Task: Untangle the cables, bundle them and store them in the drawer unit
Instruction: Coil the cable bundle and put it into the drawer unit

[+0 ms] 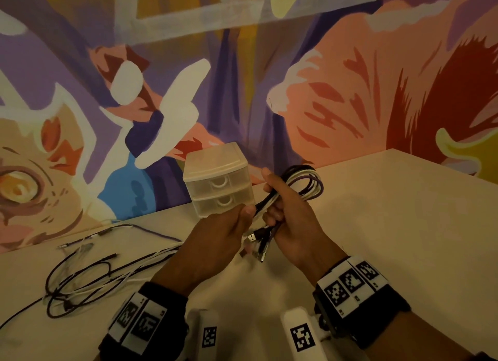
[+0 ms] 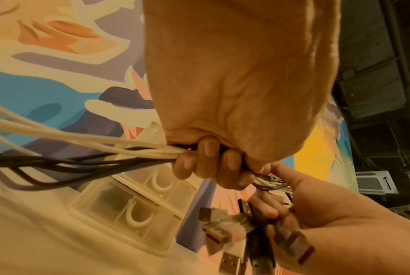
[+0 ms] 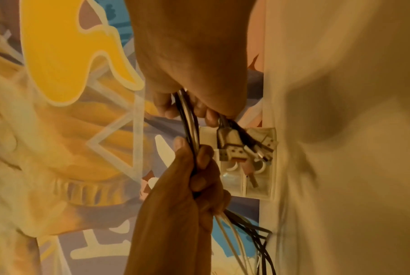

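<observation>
The right hand (image 1: 291,220) is gripping a looped bundle of cables (image 1: 304,183), fingers curled round it above the table (image 1: 390,226), with the plugs (image 1: 256,242) hanging below. The left hand (image 1: 221,239) is pinching the same strands just beside it. The loose cables (image 1: 89,277) are trailing left across the table. The drawer unit (image 1: 218,180) is standing directly behind the hands, both drawers closed.

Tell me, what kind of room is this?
Probably an office or studio corner, not a workshop: a painted mural fills the wall, and a plain pale table carries a small plastic drawer unit and loose cables.
</observation>
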`<state>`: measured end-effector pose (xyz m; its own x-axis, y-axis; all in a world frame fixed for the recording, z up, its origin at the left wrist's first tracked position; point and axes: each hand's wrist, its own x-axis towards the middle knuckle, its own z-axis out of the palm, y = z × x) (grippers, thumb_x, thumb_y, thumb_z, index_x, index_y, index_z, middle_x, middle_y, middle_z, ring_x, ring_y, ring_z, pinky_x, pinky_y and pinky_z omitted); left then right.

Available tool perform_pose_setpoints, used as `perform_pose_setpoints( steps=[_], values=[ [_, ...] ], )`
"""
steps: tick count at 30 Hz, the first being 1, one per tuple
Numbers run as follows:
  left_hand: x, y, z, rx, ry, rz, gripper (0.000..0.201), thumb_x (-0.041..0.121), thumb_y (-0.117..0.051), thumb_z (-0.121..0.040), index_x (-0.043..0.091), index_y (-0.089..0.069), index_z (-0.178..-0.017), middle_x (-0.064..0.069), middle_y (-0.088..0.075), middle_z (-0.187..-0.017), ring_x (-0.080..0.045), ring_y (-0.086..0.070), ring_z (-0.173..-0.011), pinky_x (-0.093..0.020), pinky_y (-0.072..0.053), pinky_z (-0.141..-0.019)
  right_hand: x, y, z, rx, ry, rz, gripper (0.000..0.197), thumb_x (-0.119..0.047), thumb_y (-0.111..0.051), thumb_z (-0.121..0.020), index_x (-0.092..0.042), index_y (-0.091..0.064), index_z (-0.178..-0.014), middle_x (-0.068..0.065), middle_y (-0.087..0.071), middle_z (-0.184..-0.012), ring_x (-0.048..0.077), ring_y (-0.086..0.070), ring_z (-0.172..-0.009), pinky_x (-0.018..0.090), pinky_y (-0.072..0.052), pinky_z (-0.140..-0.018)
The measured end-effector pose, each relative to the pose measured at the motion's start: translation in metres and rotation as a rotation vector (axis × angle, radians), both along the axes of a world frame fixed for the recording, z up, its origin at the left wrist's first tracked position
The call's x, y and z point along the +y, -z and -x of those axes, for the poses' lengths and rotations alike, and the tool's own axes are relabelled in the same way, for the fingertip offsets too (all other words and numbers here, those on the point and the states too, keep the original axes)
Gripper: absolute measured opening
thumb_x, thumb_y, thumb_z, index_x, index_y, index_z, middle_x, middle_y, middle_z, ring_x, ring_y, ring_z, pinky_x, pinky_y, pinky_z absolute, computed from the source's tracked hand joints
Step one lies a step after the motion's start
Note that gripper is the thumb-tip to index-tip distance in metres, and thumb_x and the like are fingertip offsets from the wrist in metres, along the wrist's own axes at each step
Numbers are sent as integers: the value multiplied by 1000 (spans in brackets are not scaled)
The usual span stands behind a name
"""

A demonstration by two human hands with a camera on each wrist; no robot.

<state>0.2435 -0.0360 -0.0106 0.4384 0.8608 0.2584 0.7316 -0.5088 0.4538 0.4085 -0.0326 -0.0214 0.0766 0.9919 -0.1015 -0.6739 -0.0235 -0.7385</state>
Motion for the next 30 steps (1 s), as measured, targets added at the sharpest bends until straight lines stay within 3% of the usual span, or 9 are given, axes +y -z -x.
perform_pose_setpoints(
  steps=[3, 6, 8, 10, 12, 15, 19, 24, 30],
  values=[
    [-1, 2, -1, 46, 2, 14, 43, 60, -20, -105, 39, -56, -93, 6, -69, -83, -1, -67, -79, -15, -46, -73, -2, -1, 1, 110, -40, -4, 25, -36, -77, -96, -17, -68, -83, -2, -61, -68, 9, -53, -53, 22, -46, -50],
    [-1, 2, -2, 135, -3, 19, 48, 57, -20, -108, 34, -62, -102, 9, -68, -88, 1, -64, -81, -9, -43, -72, 0, 2, 1, 151, -104, 15, 39, -46, -70, -101, -17, -61, -75, 2, -63, -79, 18, -59, -67, 33, -55, -64],
    [0, 2, -1, 168, -8, 16, 55, 58, -20, -108, 27, -65, -114, 7, -70, -99, -5, -65, -89, -21, -51, -83, 1, 3, 3, 125, -104, 30, 47, -53, -64, -101, -17, -55, -73, 3, -66, -75, 21, -61, -64, 37, -56, -65],
    [1, 3, 0, 186, -7, 44, 56, 60, -19, -107, 27, -65, -111, 6, -72, -103, -10, -67, -93, -35, -55, -91, -3, 0, 8, 142, -82, 27, 50, -55, -59, -103, -16, -51, -74, 4, -63, -65, 21, -70, -66, 34, -54, -61],
    [0, 3, 0, 171, 8, 85, 56, 63, -19, -104, 30, -64, -107, 8, -73, -98, -8, -68, -91, -39, -56, -92, -7, -2, 12, 192, -38, 47, 51, -55, -55, -105, -15, -49, -74, 3, -53, -58, 20, -77, -70, 33, -51, -60],
    [-3, 2, -4, 161, 14, 88, 58, 69, -19, -101, 34, -65, -98, 14, -71, -88, -3, -66, -86, -37, -55, -88, -7, -5, 11, 270, 50, 105, 53, -54, -53, -107, -19, -46, -69, -2, -37, -52, 12, -48, -42, 28, -43, -48],
    [-7, 3, -5, 82, 62, 219, 55, 70, -27, -104, 48, -65, -70, 28, -66, -73, 6, -59, -71, -27, -49, -78, 1, -7, -7, 325, 140, 126, 53, -33, -55, -109, -22, -35, -62, -4, -24, -48, 12, -23, -36, 24, -29, -38],
    [-3, 5, 2, 202, 31, 262, 68, 86, -34, -92, 27, -67, -87, 0, -69, -83, -15, -62, -75, -42, -57, -85, 7, -4, -22, 208, 248, 150, 46, -7, -62, -96, -23, -33, -63, -5, -24, -46, 11, -19, -36, 23, -19, -37],
    [-8, 2, -2, 295, 99, 191, 55, 74, -33, -98, 29, -55, -75, 4, -54, -70, -9, -49, -64, -24, -42, -68, 6, -3, -26, 145, 337, 194, 43, -17, -66, -101, -20, -40, -66, -6, -31, -45, 10, -24, -36, 25, -24, -38]
  ],
)
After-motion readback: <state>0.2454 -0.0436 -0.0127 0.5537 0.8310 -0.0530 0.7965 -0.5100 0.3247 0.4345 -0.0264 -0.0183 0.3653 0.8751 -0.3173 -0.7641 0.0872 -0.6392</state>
